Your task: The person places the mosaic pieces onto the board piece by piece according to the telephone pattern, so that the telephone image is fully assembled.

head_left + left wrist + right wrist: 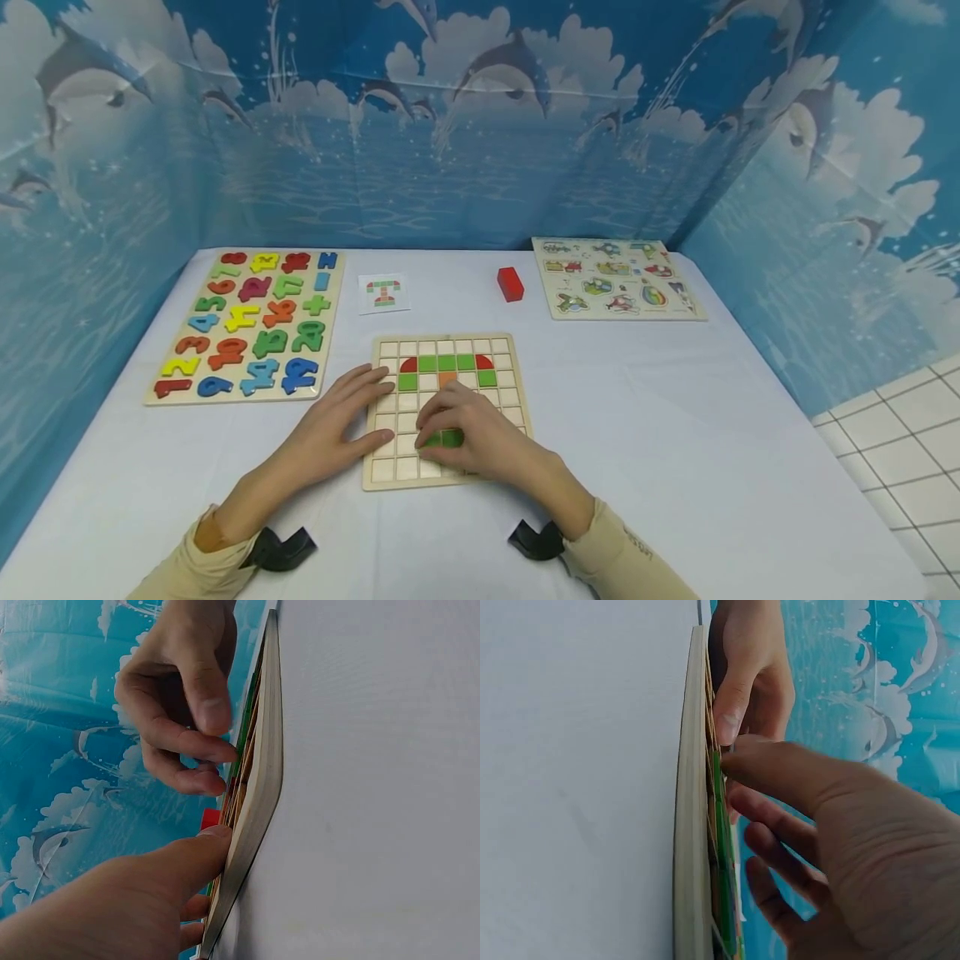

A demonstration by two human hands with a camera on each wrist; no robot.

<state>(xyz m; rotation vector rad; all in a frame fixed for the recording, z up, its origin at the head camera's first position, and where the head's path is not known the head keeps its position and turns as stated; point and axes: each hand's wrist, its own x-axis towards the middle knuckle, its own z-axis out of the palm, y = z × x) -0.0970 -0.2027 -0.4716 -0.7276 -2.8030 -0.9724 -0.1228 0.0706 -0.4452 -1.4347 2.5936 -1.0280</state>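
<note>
A square wooden grid board [384, 477] lies on the table. Red, green and orange tiles form a band across its upper rows. My left hand [335, 425] rests along the board's left edge, thumb and fingers spread. Over the lower middle bends my right hand [480, 437], its fingers loosely curved and apart from the thumb. Green tiles [452, 438] lie in the grid beneath it, and in the right wrist view the thumb touches the end of a green tile [718, 780]. Nothing shows pinched between those fingers. Part of the lower board is hidden by this hand.
A number puzzle [243, 398] stands at the left. Behind the board are a small pattern card [384, 294] and a red block [511, 285]. A picture puzzle board [622, 315] lies at the back right. Dolphin-print curtains [465, 192] enclose the white table.
</note>
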